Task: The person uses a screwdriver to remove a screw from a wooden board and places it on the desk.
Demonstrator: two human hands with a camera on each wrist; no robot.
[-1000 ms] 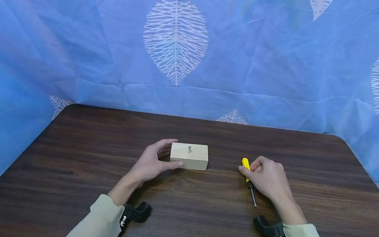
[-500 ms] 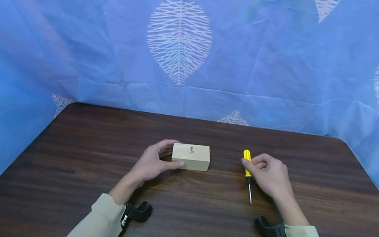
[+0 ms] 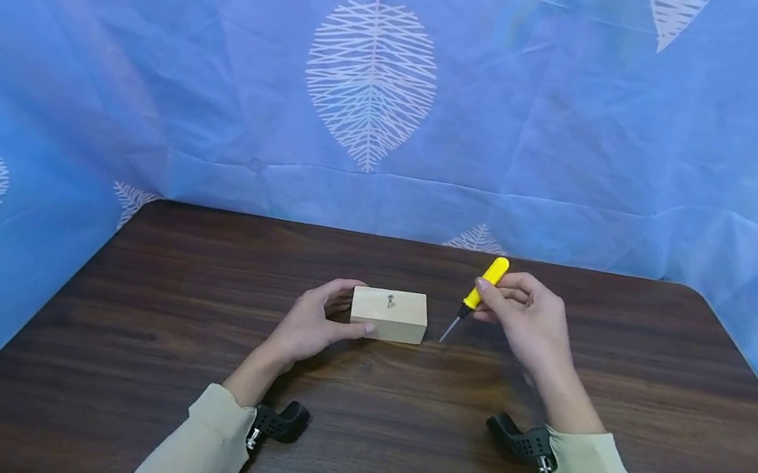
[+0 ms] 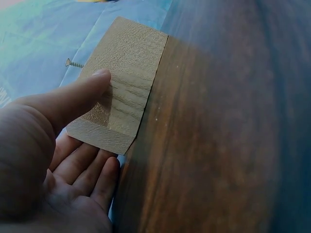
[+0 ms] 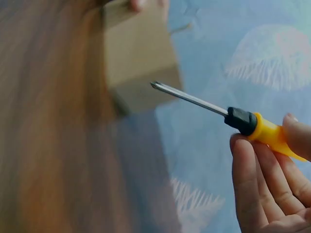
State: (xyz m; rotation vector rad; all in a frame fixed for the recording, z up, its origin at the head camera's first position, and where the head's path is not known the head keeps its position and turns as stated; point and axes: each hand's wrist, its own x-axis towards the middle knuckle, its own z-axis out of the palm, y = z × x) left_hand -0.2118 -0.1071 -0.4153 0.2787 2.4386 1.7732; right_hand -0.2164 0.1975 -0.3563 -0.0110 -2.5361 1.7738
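Note:
A pale wooden block [image 3: 388, 324] lies on the dark table, gripped at its left end by my left hand [image 3: 302, 329]. The thumb presses its near face and the fingers reach behind. From the block's top a screw [image 4: 74, 63] sticks up, its head well above the wood. My right hand [image 3: 533, 323] pinches the yellow handle [image 5: 272, 134] of a screwdriver [image 3: 479, 292] between thumb and fingers. Its metal shaft [image 5: 192, 99] slants down and left, the tip just right of the block and apart from the screw.
The dark wood-grain table [image 3: 371, 455] spreads around both hands. Behind it and along both sides hangs a blue cloth [image 3: 242, 60] with white leaf prints. Black wrist mounts [image 3: 281, 421] sit at the sleeve cuffs.
My right hand has raised the screwdriver and brought it left toward the block, turning its tip from pointing at me to pointing down-left. The left hand keeps its hold on the block.

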